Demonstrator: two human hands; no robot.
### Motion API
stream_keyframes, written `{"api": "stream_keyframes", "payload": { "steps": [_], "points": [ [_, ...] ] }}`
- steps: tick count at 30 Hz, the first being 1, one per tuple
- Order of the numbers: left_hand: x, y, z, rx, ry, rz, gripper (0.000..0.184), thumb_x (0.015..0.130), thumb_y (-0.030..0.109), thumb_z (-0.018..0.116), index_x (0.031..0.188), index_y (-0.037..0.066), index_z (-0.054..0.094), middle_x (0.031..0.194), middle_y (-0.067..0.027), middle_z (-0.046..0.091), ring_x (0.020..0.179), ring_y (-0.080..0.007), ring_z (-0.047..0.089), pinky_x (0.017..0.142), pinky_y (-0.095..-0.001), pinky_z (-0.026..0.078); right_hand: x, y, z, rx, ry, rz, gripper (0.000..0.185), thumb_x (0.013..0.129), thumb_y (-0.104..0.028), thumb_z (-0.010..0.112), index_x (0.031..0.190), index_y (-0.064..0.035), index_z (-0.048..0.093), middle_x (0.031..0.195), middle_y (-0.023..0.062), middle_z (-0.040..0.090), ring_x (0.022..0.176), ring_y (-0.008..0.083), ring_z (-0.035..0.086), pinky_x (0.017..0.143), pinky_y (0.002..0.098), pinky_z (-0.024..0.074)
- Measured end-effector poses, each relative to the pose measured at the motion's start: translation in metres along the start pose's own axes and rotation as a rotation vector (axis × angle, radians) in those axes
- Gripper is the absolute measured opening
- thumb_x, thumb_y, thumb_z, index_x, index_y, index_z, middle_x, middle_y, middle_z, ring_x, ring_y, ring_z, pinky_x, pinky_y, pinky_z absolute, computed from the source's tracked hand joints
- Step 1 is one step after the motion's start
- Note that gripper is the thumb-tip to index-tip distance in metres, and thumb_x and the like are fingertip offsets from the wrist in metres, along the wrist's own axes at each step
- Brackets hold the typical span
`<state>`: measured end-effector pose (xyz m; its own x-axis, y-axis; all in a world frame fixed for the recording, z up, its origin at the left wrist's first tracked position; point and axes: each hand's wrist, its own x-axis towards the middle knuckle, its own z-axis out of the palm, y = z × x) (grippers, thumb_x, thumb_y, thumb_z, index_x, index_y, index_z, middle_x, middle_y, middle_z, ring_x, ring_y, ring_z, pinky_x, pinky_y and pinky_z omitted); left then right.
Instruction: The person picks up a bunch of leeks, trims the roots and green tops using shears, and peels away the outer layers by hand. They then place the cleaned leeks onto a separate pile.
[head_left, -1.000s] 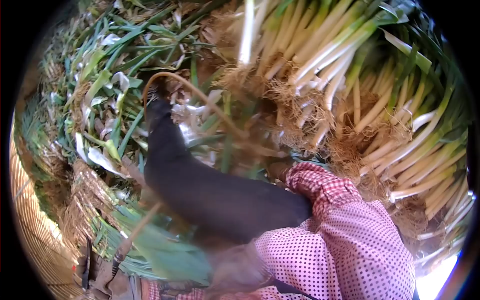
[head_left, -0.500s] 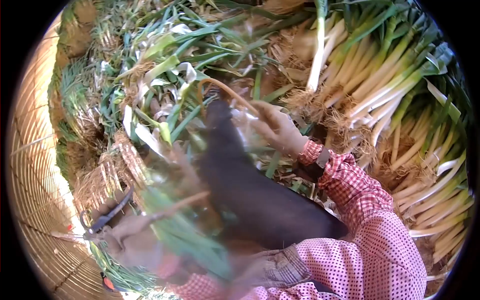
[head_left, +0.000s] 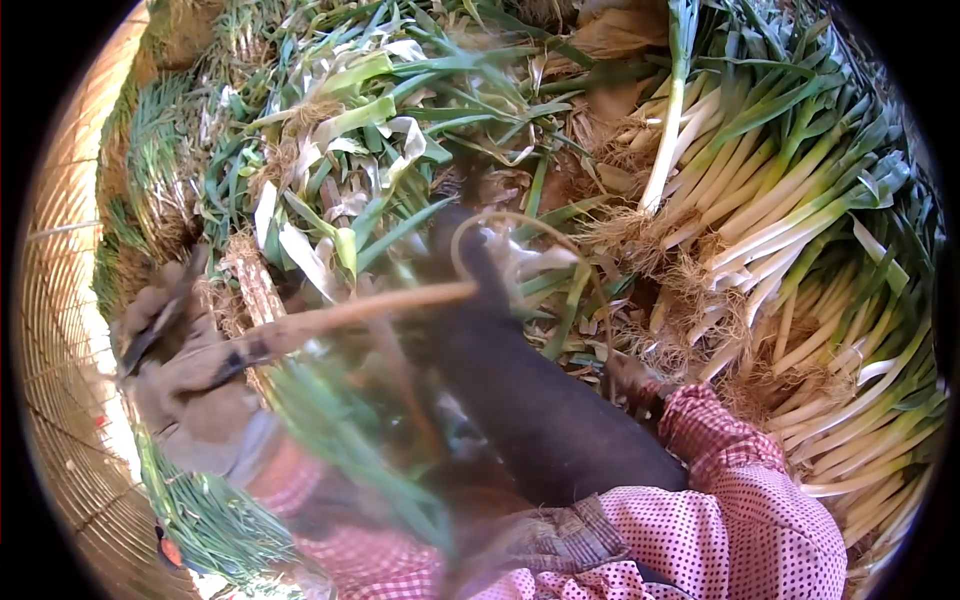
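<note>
My left hand (head_left: 195,400), in a dusty glove, is closed on a long tan tying strip (head_left: 385,300). A dark tool (head_left: 160,325), blurred, lies along its fingers; I cannot make out its kind. The strip runs right, curls into a loop and drops thinly to my right hand (head_left: 632,378), which is shadowed and appears closed on its end. Below the left hand's strip are blurred green leaves (head_left: 350,435) of a bunch, with pale rooted stalks (head_left: 255,285) at its upper end. My dark-clad leg (head_left: 545,410) lies between the hands.
Leeks with roots (head_left: 760,200) are stacked along the right. Loose leaves and peelings (head_left: 370,150) cover the ground ahead. Smaller green bunches (head_left: 165,180) lie at the upper left, another bunch (head_left: 215,525) at the lower left. A ribbed, light-coloured wall (head_left: 65,330) curves along the left.
My right hand has drawn down and right, towards my body. The left hand has shifted up and left, and the strip now stretches out from it with its loop farther right.
</note>
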<state>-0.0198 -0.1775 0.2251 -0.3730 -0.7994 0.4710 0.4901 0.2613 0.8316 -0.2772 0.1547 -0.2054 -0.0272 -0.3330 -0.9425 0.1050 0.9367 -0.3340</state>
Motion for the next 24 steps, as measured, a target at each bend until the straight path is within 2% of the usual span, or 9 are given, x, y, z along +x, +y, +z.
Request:
{"api": "stream_keyframes", "payload": {
  "steps": [3,5,8,11,15,17,20,21,24],
  "points": [
    [-0.015,-0.037,0.039,-0.128,-0.014,-0.099,0.046,0.094,0.011,0.053,0.138,-0.003,0.048,0.122,-0.0254,0.063,0.121,-0.0378,0.06,0.118,-0.0569,0.033,-0.006,0.031,0.01,-0.704,-0.236,-0.112,0.032,0.106,-0.028,0.048,0.105,0.0014,0.06,0.081,0.0105,0.067,0.064,0.0195,0.063,0.057,0.0307,0.0557],
    [-0.035,-0.06,0.069,-0.474,0.255,-0.132,0.044,0.096,0.015,0.053,0.138,0.004,0.051,0.123,-0.0254,0.063,0.12,-0.0383,0.06,0.116,-0.0569,0.034,-0.008,0.048,0.015,-0.781,-0.266,-0.1,0.031,0.105,-0.028,0.049,0.106,0.0007,0.061,0.082,0.0105,0.068,0.067,0.0199,0.064,0.059,0.0314,0.0559],
    [-0.063,-0.104,0.1,-0.71,0.323,-0.172,0.043,0.1,0.023,0.049,0.14,0.007,0.052,0.122,-0.0246,0.065,0.115,-0.0397,0.063,0.113,-0.0588,0.037,-0.015,0.052,0.011,-0.838,-0.299,-0.08,0.03,0.103,-0.028,0.052,0.108,-0.0004,0.063,0.084,0.0104,0.069,0.071,0.0206,0.066,0.063,0.0324,0.0564],
    [-0.084,-0.107,0.111,-0.447,0.245,-0.347,0.048,0.102,0.026,0.048,0.138,-0.006,0.048,0.117,-0.0255,0.067,0.11,-0.0409,0.065,0.108,-0.0607,0.042,-0.035,0.043,-0.013,-0.872,-0.347,-0.039,0.029,0.102,-0.028,0.055,0.11,-0.0015,0.064,0.086,0.0103,0.07,0.076,0.0213,0.067,0.066,0.0335,0.0568],
    [-0.105,-0.103,0.098,-0.365,0.362,-0.331,0.048,0.098,0.026,0.056,0.135,-0.003,0.051,0.118,-0.0216,0.064,0.111,-0.036,0.062,0.107,-0.0537,0.043,-0.094,-0.009,-0.069,-0.785,-0.34,0.088,0.029,0.1,-0.028,0.059,0.113,-0.0029,0.066,0.089,0.0102,0.071,0.082,0.0222,0.069,0.071,0.0349,0.0574],
    [-0.102,-0.095,0.108,-0.363,0.378,-0.269,0.048,0.091,0.024,0.065,0.131,-0.001,0.052,0.119,-0.0183,0.061,0.116,-0.0327,0.057,0.109,-0.0475,0.042,-0.142,-0.05,-0.095,-0.572,-0.144,-0.126,0.029,0.1,-0.028,0.061,0.114,-0.0037,0.067,0.09,0.0102,0.072,0.085,0.0227,0.069,0.073,0.0356,0.0576],
    [-0.106,-0.096,0.115,-0.376,0.22,-0.16,0.05,0.097,0.022,0.06,0.141,0.0,0.048,0.13,-0.0187,0.059,0.121,-0.0339,0.056,0.109,-0.0511,0.041,-0.227,-0.122,-0.103,-0.34,0.163,-1.143,0.055,0.097,-0.042,0.063,0.128,0.0031,0.058,0.096,0.0124,0.071,0.084,0.0213,0.069,0.076,0.0305,0.0582],
    [-0.105,-0.087,0.132,-0.298,0.298,-0.177,0.048,0.097,0.022,0.059,0.14,0.002,0.049,0.128,-0.0176,0.06,0.119,-0.0325,0.058,0.107,-0.0493,0.043,-0.262,-0.153,-0.09,-0.438,0.347,-1.396,0.078,0.091,-0.052,0.068,0.14,0.0045,0.048,0.119,0.0188,0.066,0.104,0.0261,0.066,0.09,0.036,0.0542],
    [-0.097,-0.066,0.166,-0.221,0.306,-0.089,0.046,0.098,0.015,0.055,0.142,0.003,0.045,0.123,-0.0151,0.061,0.116,-0.0293,0.059,0.102,-0.045,0.047,-0.325,-0.225,-0.037,-0.797,0.562,-1.923,0.098,0.077,-0.051,0.08,0.147,0.0033,0.036,0.134,0.024,0.056,0.119,0.0362,0.059,0.101,0.0465,0.047]
  ]
}}
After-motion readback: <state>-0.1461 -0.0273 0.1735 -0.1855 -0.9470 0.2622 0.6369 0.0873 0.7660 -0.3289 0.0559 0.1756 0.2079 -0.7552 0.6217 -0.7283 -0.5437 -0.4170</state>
